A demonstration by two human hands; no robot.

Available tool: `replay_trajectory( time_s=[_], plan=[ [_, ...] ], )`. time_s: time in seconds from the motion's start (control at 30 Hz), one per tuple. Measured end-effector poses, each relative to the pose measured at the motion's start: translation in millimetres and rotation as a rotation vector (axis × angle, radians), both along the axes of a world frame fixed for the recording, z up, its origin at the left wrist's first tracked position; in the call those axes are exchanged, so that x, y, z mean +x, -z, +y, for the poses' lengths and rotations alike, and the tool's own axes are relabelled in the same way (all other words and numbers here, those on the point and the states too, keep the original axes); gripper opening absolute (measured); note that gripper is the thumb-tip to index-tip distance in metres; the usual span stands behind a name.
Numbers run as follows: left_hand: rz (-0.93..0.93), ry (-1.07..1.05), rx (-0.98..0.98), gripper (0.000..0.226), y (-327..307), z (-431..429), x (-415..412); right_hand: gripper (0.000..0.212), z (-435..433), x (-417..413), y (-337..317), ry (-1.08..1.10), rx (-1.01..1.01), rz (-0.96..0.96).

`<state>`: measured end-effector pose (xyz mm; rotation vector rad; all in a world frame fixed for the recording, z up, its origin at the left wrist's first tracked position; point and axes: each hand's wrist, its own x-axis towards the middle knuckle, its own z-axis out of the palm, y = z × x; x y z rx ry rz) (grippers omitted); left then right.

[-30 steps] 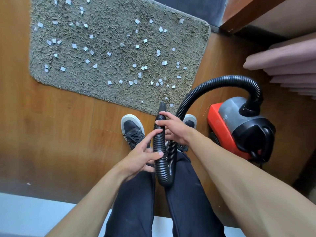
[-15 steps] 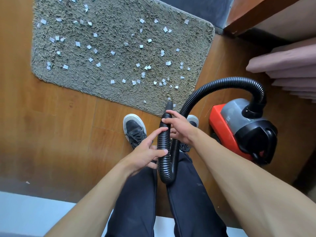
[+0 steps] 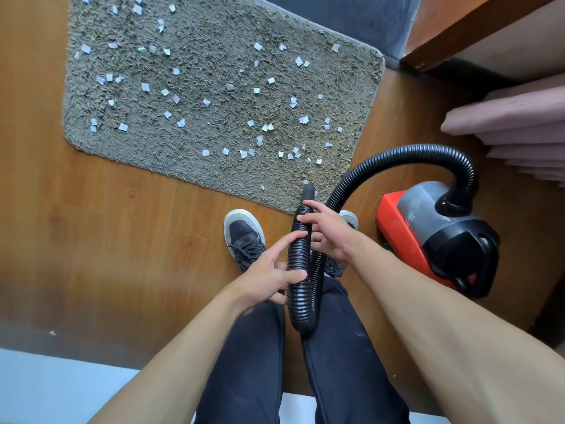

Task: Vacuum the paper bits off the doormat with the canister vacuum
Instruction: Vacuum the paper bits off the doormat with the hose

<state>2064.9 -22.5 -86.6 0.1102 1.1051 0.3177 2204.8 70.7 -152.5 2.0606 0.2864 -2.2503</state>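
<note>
Wooden floor (image 3: 107, 224) fills the view, seen from above by a person standing at the near edge of a grey shaggy doormat (image 3: 220, 179). White paper bits (image 3: 205, 153) lie scattered over nearly the whole mat, thickest toward its near right side, and no cleared patch shows.

The black ribbed hose (image 3: 301, 255) ends in a smooth mouth that hangs over the mat's near right corner, just beside a few stray bits; whether it touches the pile I cannot tell. The right hand (image 3: 327, 234) is curled round the hose close behind that mouth. The left hand (image 3: 269, 276) grips it lower down, with the thumb laid across the ribs and the forefinger stretched along them. Below the hands the hose loops between the legs, then arches over to the red and grey canister vacuum (image 3: 434, 234) standing on the floor to the right, near a black shoe (image 3: 244, 234).

This looks like the aiming step, with suction work hardly begun. Next, the mouth probably needs lowering onto the pile and drawing across in strokes, and the loop must pay out slack before the far left bits come within reach.
</note>
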Motion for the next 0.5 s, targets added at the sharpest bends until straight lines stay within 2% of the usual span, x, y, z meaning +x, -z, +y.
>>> replay_trajectory(
  time_s=[0.5],
  plan=[
    [0.022, -0.001, 0.026, 0.068, 1.7, -3.3, -3.5, 0.049, -1.4, -10.3, 0.1, -0.014, 0.009, -0.049]
  ],
)
